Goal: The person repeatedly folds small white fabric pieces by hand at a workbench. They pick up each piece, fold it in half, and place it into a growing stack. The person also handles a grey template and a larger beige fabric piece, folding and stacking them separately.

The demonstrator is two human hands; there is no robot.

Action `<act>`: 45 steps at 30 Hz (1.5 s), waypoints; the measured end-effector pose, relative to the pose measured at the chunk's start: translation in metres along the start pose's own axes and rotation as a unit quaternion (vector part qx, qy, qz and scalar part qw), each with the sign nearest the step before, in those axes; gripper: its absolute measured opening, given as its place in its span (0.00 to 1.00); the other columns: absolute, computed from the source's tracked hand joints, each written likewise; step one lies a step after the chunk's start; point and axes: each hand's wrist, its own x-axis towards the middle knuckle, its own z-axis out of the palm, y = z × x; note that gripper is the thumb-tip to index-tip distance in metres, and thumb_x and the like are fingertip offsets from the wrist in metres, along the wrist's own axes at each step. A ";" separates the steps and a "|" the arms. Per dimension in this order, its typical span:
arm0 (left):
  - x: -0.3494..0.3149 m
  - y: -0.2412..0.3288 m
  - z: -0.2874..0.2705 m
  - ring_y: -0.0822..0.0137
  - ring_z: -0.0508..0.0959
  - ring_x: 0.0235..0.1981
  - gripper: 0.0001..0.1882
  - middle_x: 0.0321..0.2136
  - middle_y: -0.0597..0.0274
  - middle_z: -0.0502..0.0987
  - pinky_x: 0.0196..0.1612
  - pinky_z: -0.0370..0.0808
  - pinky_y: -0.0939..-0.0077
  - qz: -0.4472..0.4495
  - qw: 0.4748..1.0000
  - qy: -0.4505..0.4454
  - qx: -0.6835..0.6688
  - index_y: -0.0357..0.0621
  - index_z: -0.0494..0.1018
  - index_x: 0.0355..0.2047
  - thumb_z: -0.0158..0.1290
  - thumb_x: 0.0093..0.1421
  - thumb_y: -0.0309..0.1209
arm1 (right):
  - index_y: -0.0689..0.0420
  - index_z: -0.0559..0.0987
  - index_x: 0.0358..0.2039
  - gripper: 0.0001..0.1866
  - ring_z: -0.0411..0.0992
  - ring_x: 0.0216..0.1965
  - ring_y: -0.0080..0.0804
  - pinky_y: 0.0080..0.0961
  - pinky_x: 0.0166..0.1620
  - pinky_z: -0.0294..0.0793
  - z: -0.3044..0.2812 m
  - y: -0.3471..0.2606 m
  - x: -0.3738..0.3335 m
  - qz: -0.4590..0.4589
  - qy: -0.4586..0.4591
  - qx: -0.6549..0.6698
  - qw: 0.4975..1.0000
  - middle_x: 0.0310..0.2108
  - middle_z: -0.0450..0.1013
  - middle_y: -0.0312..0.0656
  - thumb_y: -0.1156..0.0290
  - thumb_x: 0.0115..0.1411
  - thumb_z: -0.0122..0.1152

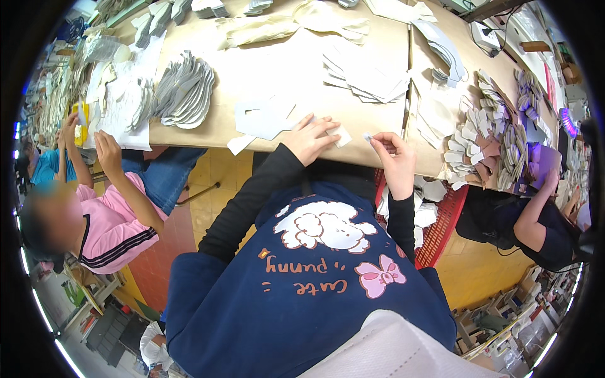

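You're in a workshop: a long, tan-topped table (277,72) bears stacks of grey cut pieces (184,88), 1 co-worker in pink (116,230) works on your left, 1 in black (548,230) on your right, near a red crate (444,227) of white pieces.

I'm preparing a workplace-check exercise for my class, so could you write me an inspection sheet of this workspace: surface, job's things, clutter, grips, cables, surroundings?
Surface: table covered in brown sheeting; a seam crosses it on the right.
Job's things: small pale piece; white piece; grey piece with a cut-out.
Clutter: grey stack, white stack, mixed pile; red crate below the table edge.
Grips: left grip palm down by the white piece; right grip pinching the small pale piece.
Cables: dark cable near a white box, upper right.
Surroundings: co-worker in pink on the left; co-worker in dark clothing on the right.
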 end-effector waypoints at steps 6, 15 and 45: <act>-0.018 0.040 0.010 0.65 0.63 0.64 0.26 0.63 0.67 0.65 0.66 0.58 0.48 -0.092 0.991 0.026 0.097 0.57 0.72 0.57 0.59 0.57 0.42 | 0.66 0.78 0.39 0.06 0.74 0.29 0.19 0.14 0.38 0.72 0.010 0.004 0.006 0.005 0.008 0.033 0.999 0.31 0.78 0.38 0.78 0.62 0.60; -0.025 0.090 0.016 0.49 0.53 0.67 0.40 0.65 0.61 0.56 0.63 0.49 0.33 -0.260 0.959 -0.034 0.107 0.77 0.60 0.65 0.64 0.52 0.44 | 0.66 0.78 0.43 0.10 0.79 0.34 0.24 0.17 0.38 0.75 0.008 0.002 0.008 0.109 -0.057 0.153 0.981 0.32 0.80 0.42 0.76 0.63 0.61; -0.001 0.037 -0.045 0.76 0.77 0.36 0.09 0.34 0.62 0.81 0.42 0.73 0.82 -0.338 0.730 0.089 -0.587 0.34 0.79 0.39 0.59 0.62 0.27 | 0.63 0.74 0.48 0.16 0.72 0.39 0.18 0.13 0.45 0.70 0.028 -0.013 0.003 0.068 -0.149 0.220 0.962 0.39 0.74 0.36 0.81 0.59 0.62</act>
